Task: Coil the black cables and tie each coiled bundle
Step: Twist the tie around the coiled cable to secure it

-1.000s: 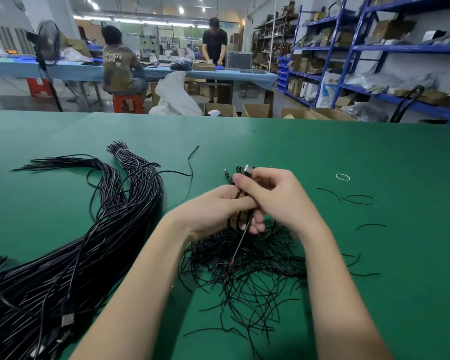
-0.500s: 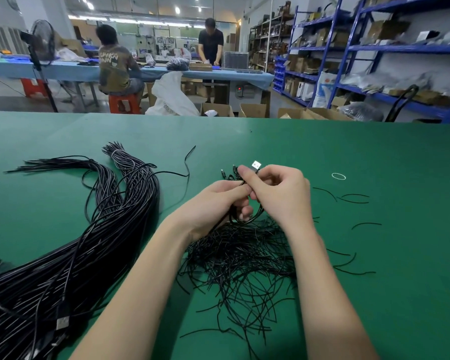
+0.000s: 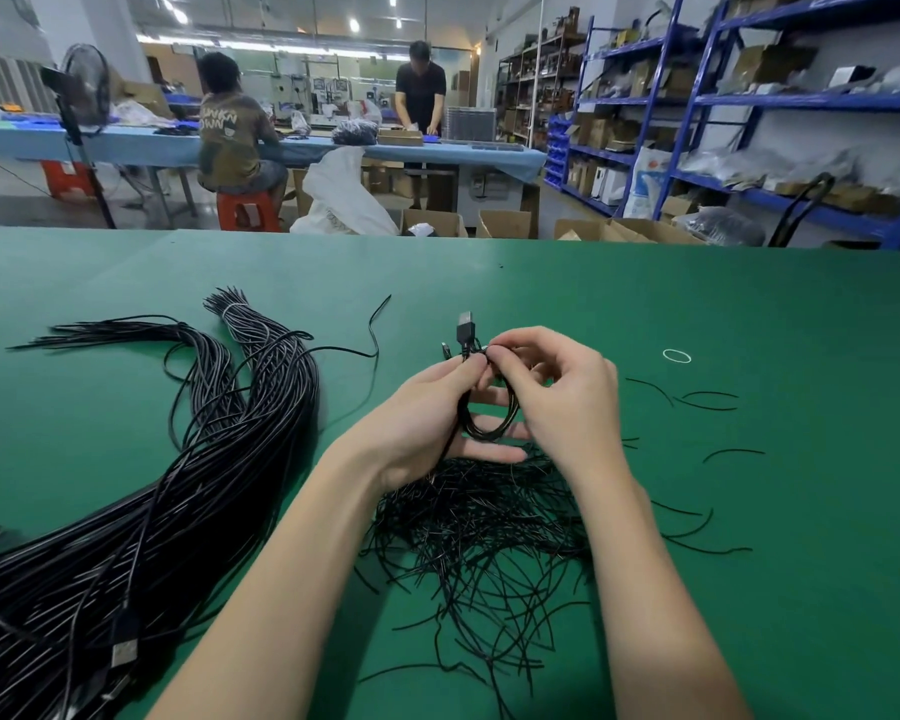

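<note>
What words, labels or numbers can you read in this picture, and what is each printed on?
"UNKN" over "OWN": back of the seated person's shirt, partly creased.
White sack on the shelving: print too blurred to read.
Boxes on the shelves: nothing legible.

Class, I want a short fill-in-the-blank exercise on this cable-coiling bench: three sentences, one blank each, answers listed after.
1. Both hands hold one small coiled cable whose USB plug points ____.
2. The large bundle of uncoiled black cables lies to the ____ of the hands.
3. The table is covered in ____ cloth, with a pile of thin black ties under the forearms.

Missing words: up; left; green
</note>
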Demonstrator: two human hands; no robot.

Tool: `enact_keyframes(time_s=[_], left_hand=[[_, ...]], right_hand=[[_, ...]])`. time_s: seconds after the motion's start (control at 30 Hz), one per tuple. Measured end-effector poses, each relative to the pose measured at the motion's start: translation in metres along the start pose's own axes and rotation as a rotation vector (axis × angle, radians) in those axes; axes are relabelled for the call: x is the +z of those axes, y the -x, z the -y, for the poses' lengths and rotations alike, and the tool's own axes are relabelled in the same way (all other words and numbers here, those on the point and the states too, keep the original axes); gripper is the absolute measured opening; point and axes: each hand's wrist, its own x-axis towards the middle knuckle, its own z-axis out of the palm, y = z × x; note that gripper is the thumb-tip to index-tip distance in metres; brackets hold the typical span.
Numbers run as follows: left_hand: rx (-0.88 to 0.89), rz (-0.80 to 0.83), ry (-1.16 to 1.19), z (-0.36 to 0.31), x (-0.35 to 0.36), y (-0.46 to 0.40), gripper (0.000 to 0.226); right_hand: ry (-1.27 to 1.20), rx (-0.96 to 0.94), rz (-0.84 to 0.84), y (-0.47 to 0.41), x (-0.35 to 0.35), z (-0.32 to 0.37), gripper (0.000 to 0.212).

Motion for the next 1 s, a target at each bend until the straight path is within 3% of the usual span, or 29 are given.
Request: enact_keyframes(time_s=[0.17,0.37,0.53,0.63,0.77,0.87,1.0], left_hand=[[-0.019,-0.043,-0.057,0.003,0.002,-0.002,0.026],[-0.065,0.023,-0.150,0.003,0.000,-0.001,0.019],[-0.091,0.052,-0.199,0.002,-0.003,0.000,0.019],[-0.098,0.058,-0.223,0.003,-0.001,0.001,0.021],[-0.049,-0.014,-0.481,0.007,0.001,-0.001,0.025],[-0.030,-0.018,-0.588,0.009,0.001,-0.004,0.030],[-0.079,0.017,-0.370,0.010,0.000,-0.006,0.043]], right_hand=[[0.066,-0.036,-0.040,0.001,0.007,-0.005,0.003],[0.101,-0.081,-0.033,0.005,0.014,-0.010,0.003],[-0.046,0.081,-0.030,0.002,0.014,-0.004,0.013],[-0.111,0.196,0.009,0.000,0.009,0.000,0.007],[-0.049,0.327,0.147,-0.004,0.003,0.005,0.028],[0.001,0.374,0.145,-0.006,0.003,0.004,0.029],[-0.109,0.454,0.141,-0.004,0.004,0.003,0.027]])
